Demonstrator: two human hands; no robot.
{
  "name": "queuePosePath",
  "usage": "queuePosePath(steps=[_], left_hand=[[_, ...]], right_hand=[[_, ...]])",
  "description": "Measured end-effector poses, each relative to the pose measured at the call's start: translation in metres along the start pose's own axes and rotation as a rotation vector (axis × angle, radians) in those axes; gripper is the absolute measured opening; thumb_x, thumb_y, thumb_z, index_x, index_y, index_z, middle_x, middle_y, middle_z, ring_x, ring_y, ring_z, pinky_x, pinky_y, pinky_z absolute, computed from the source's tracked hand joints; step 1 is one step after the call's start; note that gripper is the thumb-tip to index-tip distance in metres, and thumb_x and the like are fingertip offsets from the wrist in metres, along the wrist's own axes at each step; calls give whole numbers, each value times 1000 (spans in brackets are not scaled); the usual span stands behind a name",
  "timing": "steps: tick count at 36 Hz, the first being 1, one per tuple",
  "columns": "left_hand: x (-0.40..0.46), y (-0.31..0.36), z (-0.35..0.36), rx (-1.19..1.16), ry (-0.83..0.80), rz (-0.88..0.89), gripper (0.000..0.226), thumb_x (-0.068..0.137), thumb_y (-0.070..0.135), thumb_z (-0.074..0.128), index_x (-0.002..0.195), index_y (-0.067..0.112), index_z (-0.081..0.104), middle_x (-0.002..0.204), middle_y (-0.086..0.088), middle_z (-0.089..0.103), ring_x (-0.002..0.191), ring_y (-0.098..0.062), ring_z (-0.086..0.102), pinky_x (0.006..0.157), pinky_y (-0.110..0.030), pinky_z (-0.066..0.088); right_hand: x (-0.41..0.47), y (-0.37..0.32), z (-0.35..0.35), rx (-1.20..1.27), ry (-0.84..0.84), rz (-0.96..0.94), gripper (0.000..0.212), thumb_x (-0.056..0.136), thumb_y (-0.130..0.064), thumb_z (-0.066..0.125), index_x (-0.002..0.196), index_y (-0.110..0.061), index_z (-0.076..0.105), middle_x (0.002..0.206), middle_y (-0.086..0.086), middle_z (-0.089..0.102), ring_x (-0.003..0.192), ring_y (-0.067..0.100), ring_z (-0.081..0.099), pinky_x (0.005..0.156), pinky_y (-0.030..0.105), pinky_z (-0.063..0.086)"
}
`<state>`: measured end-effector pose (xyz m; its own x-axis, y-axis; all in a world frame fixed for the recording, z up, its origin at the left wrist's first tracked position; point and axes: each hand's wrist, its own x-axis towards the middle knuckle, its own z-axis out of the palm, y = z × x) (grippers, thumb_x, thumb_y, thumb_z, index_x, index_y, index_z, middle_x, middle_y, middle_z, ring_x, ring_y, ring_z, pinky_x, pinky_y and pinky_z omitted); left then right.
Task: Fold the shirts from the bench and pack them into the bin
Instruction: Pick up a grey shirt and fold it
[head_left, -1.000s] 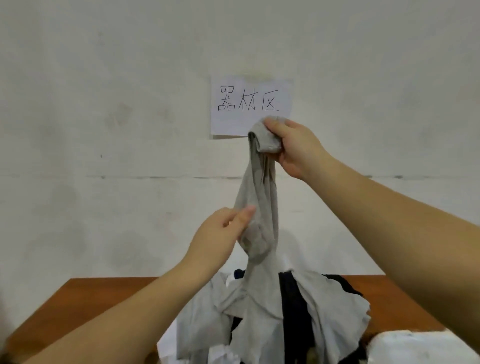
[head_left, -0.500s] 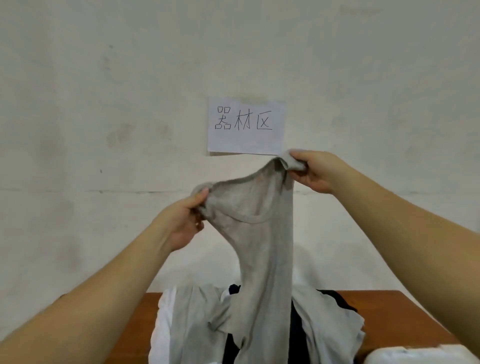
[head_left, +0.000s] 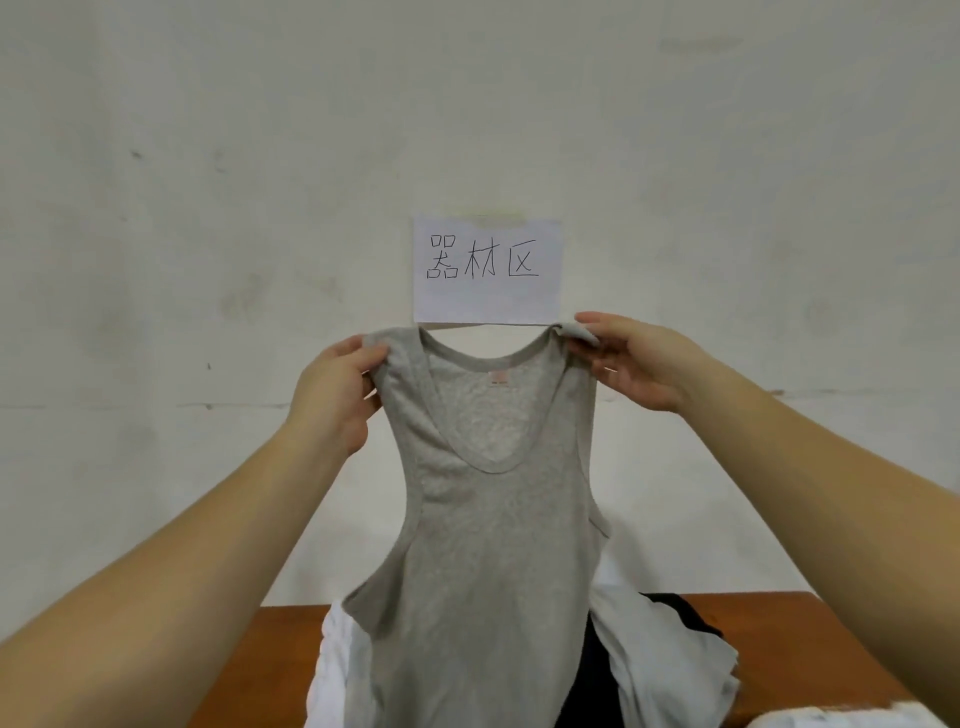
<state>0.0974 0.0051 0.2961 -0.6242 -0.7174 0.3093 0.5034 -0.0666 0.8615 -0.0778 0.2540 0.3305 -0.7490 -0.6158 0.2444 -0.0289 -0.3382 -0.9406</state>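
Your left hand (head_left: 332, 400) and right hand (head_left: 631, 358) pinch the shoulder straps of a ribbed grey tank top (head_left: 488, 519), hanging flat above crumpled shirts (head_left: 660, 654) on the wooden counter (head_left: 270, 654).

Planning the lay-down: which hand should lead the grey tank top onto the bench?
Probably left: the left hand pinches one strap of the grey tank top above bare bench; the right hand is above the clothes pile.
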Motion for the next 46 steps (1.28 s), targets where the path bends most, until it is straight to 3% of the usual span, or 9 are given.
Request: queuePosePath(steps=[2, 5, 8, 12, 17, 21, 25, 35, 46], left_hand=[[3, 6, -3, 52, -42, 32, 45, 88, 13, 66, 131, 6, 56, 108, -6, 70, 85, -15, 67, 67, -28, 56], [3, 13, -2, 132, -94, 50, 31, 91, 12, 64, 122, 10, 64, 100, -1, 70, 82, -12, 66, 68, -26, 53], [3, 16, 0, 186, -89, 64, 23, 92, 5, 62, 114, 7, 65, 95, -4, 70, 86, -16, 66, 73, -25, 52], [4, 14, -1, 217, -32, 69, 12, 89, -2, 62, 97, 6, 66, 86, -7, 66, 80, -19, 62, 72, -26, 54], [0, 8, -2, 401, -25, 143, 12, 89, 2, 65, 83, 12, 67, 76, -3, 62, 68, -16, 54, 57, -21, 48], [2, 14, -1, 506, -17, 244, 10, 90, 11, 66, 84, 19, 65, 80, 4, 62, 75, -11, 52, 68, -23, 38], [4, 35, 10, 158, -132, 180, 12, 97, 8, 56, 90, 18, 55, 83, -1, 60, 72, -15, 56, 67, -30, 49], [-11, 3, 30, 151, -336, 55, 13, 95, 8, 57, 101, 15, 67, 84, 3, 67, 77, -11, 59, 69, -24, 47], [-24, -33, 35, 305, -556, 7, 10, 93, 8, 58, 98, 10, 67, 85, 3, 69, 80, -7, 64, 72, -18, 47]], right_hand=[[-3, -1, -4, -61, -114, -44, 39, 92, 1, 46, 122, -17, 63, 109, -4, 70, 90, 5, 69, 71, 23, 45], [-5, 1, -6, -230, -203, -115, 56, 88, 13, 38, 129, -19, 58, 117, -9, 67, 105, 3, 63, 79, 26, 40], [-8, 4, -5, -351, -142, -207, 37, 92, 9, 48, 112, -18, 64, 101, -5, 69, 95, 6, 64, 81, 24, 46], [-9, 5, -3, -434, 24, -267, 8, 97, -17, 58, 92, -18, 65, 74, -9, 67, 67, 6, 59, 63, 20, 44], [-9, 8, -9, -571, 136, -280, 22, 91, -37, 67, 96, -15, 71, 85, -11, 64, 78, 11, 50, 75, 29, 39], [-11, 6, -6, -525, 130, -329, 19, 95, -28, 63, 103, -13, 70, 101, -5, 68, 95, 10, 61, 86, 31, 52], [-13, -4, 6, -372, 95, -407, 12, 99, -20, 56, 98, -14, 66, 94, 1, 67, 85, 14, 63, 78, 29, 56], [-16, 29, 42, -511, 60, -312, 16, 92, -16, 58, 77, -18, 65, 65, -6, 57, 62, 11, 52, 65, 30, 48], [-9, 64, 70, -440, -27, -216, 16, 90, -19, 60, 78, -23, 71, 80, -13, 65, 83, 6, 56, 74, 24, 42]])
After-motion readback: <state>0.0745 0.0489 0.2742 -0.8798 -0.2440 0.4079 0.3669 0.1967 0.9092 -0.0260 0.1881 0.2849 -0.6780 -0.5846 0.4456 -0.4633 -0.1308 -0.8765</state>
